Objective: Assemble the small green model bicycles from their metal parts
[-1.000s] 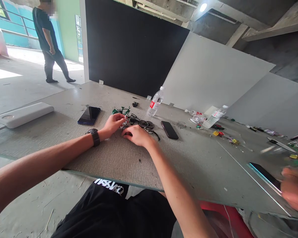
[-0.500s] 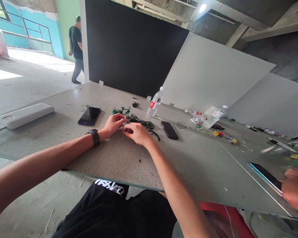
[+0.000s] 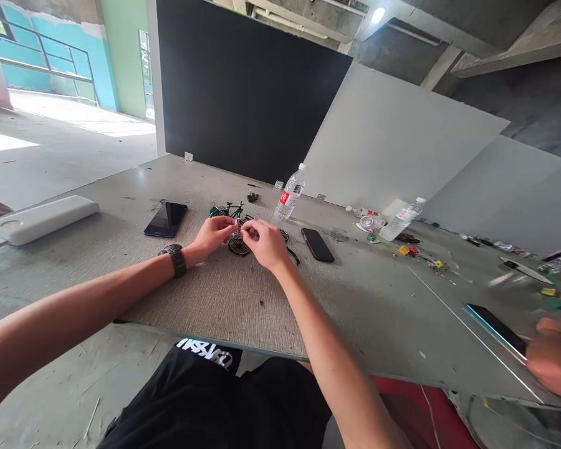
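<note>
My left hand (image 3: 215, 233), with a dark watch (image 3: 178, 260) on its wrist, is closed in a pinch; a tiny pale bit shows at its fingertips. Close beside it, my right hand (image 3: 265, 243) is also pinched, and what its fingers hold is hidden. Just below the fingertips lies a small spoked wheel (image 3: 239, 246) of a model bicycle. A green model bicycle (image 3: 234, 210) stands behind my left hand. Another small wheel (image 3: 285, 236) and a curved black strip (image 3: 293, 255) show past my right hand, partly covered by it.
A dark phone (image 3: 166, 219) and a white power bank (image 3: 44, 219) lie left; another phone (image 3: 318, 245) lies right. Water bottles (image 3: 290, 192) stand behind. A small black part (image 3: 252, 197) sits near the black panel (image 3: 247, 87). At far right is another person's blurred hand (image 3: 554, 355).
My right hand has shifted slightly up and right, uncovering the spoked wheel beneath. The red-and-white patch between my hands no longer shows. The person walking at back left is out of sight.
</note>
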Action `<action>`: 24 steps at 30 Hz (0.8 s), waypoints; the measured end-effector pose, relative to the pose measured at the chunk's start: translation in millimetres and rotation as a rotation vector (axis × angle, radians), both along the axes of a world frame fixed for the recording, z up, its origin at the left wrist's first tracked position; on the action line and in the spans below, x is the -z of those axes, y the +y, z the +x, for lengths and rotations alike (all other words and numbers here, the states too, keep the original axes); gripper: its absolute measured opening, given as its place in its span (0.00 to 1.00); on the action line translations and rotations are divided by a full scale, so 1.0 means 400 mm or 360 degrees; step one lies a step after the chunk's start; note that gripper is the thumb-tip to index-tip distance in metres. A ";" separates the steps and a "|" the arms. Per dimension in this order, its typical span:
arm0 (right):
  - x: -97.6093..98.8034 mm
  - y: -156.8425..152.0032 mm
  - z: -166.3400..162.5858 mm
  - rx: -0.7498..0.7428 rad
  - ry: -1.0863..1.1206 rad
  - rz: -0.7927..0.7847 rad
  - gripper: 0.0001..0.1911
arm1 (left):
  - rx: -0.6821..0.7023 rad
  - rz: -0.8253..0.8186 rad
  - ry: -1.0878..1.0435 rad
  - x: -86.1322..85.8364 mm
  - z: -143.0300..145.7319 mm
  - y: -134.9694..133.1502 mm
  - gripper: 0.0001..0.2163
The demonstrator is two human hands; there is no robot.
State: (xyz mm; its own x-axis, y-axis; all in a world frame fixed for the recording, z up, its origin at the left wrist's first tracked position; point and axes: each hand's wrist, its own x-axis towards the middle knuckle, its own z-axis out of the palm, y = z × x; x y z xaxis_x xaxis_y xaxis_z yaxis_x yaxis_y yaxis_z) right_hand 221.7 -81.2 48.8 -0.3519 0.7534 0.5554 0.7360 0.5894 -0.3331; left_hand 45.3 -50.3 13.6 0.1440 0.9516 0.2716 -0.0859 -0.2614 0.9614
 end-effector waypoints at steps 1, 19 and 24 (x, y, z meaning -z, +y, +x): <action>0.001 0.000 0.000 0.0008 0.0007 0.0000 0.05 | 0.0028 0.0008 0.0003 -0.001 -0.001 -0.001 0.07; -0.001 -0.004 0.005 0.0128 0.0031 0.0073 0.05 | 0.0311 0.0093 -0.0133 0.019 -0.009 0.007 0.16; -0.006 -0.009 0.001 0.0050 0.0065 0.0078 0.05 | 0.0362 0.0088 -0.0259 0.023 -0.014 0.010 0.16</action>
